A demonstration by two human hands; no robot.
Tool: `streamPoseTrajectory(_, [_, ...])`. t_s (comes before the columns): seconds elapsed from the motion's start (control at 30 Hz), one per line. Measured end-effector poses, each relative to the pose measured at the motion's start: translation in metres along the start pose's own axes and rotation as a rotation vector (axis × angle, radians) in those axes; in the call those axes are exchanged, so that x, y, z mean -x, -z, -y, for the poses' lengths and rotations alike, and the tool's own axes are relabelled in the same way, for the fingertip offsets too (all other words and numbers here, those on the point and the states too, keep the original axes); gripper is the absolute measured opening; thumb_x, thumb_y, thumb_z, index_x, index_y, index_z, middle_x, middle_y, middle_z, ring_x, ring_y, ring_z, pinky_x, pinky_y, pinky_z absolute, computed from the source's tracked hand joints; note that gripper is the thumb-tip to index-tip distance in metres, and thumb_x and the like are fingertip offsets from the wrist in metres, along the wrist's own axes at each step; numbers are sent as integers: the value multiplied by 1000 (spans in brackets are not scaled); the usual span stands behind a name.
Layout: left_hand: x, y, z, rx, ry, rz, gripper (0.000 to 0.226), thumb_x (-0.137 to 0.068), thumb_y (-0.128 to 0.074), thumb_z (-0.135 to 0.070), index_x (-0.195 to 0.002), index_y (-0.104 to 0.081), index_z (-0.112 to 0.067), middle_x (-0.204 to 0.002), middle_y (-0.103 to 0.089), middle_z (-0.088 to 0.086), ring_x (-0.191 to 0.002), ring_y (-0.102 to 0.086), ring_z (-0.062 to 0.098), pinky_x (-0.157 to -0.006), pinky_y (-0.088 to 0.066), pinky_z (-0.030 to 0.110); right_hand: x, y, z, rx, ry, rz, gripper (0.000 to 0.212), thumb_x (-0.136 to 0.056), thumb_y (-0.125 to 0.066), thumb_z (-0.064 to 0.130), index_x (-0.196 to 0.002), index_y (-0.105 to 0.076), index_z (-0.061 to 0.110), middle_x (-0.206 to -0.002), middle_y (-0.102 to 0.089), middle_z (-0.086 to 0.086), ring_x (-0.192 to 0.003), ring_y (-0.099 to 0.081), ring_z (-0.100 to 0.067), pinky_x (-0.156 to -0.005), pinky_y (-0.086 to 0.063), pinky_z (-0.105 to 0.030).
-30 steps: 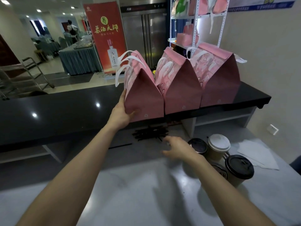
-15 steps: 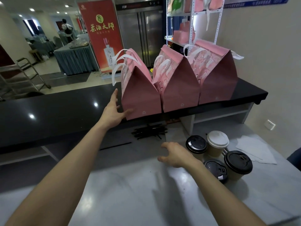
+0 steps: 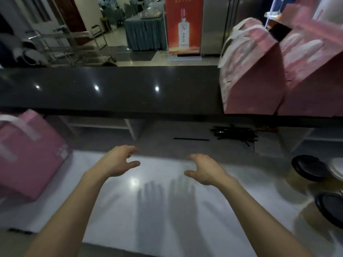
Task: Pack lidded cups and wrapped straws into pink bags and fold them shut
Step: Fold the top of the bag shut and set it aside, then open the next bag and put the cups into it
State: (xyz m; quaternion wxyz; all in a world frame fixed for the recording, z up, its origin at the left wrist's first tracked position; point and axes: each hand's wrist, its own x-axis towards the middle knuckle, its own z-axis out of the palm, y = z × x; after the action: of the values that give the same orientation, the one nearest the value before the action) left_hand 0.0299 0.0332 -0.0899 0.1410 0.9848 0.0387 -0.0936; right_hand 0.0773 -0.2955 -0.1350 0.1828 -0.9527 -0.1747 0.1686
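My left hand [image 3: 118, 162] and my right hand [image 3: 205, 168] hover side by side over the white worktop [image 3: 148, 210], fingers loosely spread, holding nothing. A pink bag [image 3: 27, 164] with white handles lies on the worktop at the far left. Two folded pink bags [image 3: 254, 75] [image 3: 315, 71] stand on the black counter [image 3: 111, 88] at the right. A pile of black wrapped straws [image 3: 235, 133] lies under the counter ledge, with one straw [image 3: 191, 139] apart from it. Lidded cups [image 3: 308, 170] [image 3: 330, 208] stand at the right edge.
A white-lidded cup [image 3: 337, 168] shows at the far right edge. A black straw [image 3: 20, 231] lies near the worktop's front left. Beyond the counter are a red banner [image 3: 182, 25], a draped table [image 3: 144, 32] and metal carts [image 3: 61, 45].
The view swung left and down. My left hand let go of the folded bag on the counter and came down beside my right hand. A pink bag came into view at the left.
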Motion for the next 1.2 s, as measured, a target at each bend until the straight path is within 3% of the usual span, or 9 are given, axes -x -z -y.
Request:
streamPoseTrajectory(0.27, [81, 68, 184, 182, 6, -171, 46, -98, -79, -43, -141, -67, -29, -129, -70, -13, -109, -68, 2, -97, -61, 38, -44, -60, 217, -3, 131, 12, 66, -98, -71, 54, -156, -52, 28, -156, -57, 4, -136, -59, -21, -110, -51, -40])
streamPoseTrajectory(0.43, [143, 140, 283, 301, -52, -286, 40, -97, -81, -37, -135, -71, -31, -114, -74, -16, -101, -71, -3, -91, -60, 23, -56, -101, 357, -75, 165, 41, 62, -98, -72, 53, -154, -55, 29, -152, -61, 9, -131, -63, -15, -104, -56, -39])
streamPoseTrajectory(0.63, [188, 186, 370, 376, -52, -472, 20, -95, -84, -30, -114, -79, -36, -91, -76, -15, -87, -72, 1, -77, -54, 10, -68, -102, 497, -263, 181, -199, 73, -93, -65, 76, -139, -64, 19, -118, -76, 2, -101, -72, -18, -90, -62, -42])
streamPoseTrajectory(0.73, [192, 190, 405, 395, 3, -489, 20, -95, -84, -31, -114, -78, -35, -91, -75, -15, -84, -71, 1, -78, -54, 17, -69, -87, 557, -212, 139, -329, 82, -82, -52, 94, -114, -70, 21, -101, -77, -2, -90, -73, -25, -80, -63, -45])
streamPoseTrajectory(0.8, [192, 188, 423, 401, 18, -490, 21, -95, -84, -32, -115, -78, -35, -92, -75, -15, -84, -71, 1, -79, -56, 20, -75, -77, 591, -142, 117, -313, 76, -81, -51, 93, -100, -70, 22, -89, -75, -4, -80, -73, -29, -73, -64, -45])
streamPoseTrajectory(0.9, [192, 185, 438, 418, 42, -487, 21, -94, -85, -33, -115, -79, -34, -92, -76, -16, -83, -70, -1, -80, -56, 18, -88, -71, 620, -4, 34, -135, 45, -86, -74, 55, -93, -71, 11, -88, -71, -6, -74, -74, -31, -74, -67, -43])
streamPoseTrajectory(0.97, [191, 183, 444, 435, 44, -468, 19, -94, -85, -32, -113, -80, -34, -90, -77, -15, -82, -71, 0, -80, -57, 18, -94, -70, 622, 25, -32, -16, 22, -86, -76, 27, -92, -75, 6, -82, -77, -9, -65, -78, -31, -72, -69, -40])
streamPoseTrajectory(1.1, [184, 179, 446, 455, 2, -439, 15, -94, -85, -30, -106, -80, -37, -87, -75, -22, -83, -71, 0, -76, -55, 11, -97, -52, 588, 74, -42, -98, 4, -83, -67, 10, -87, -66, 8, -76, -74, -7, -63, -74, -25, -51, -55, -31])
streamPoseTrajectory(1.2, [170, 178, 434, 471, -48, -429, 17, -95, -84, -29, -110, -80, -33, -88, -77, -16, -84, -72, 0, -80, -58, 16, -88, -24, 532, 88, -39, -172, 10, -86, -66, 14, -96, -67, 15, -88, -69, -5, -71, -66, -23, -52, -44, -30])
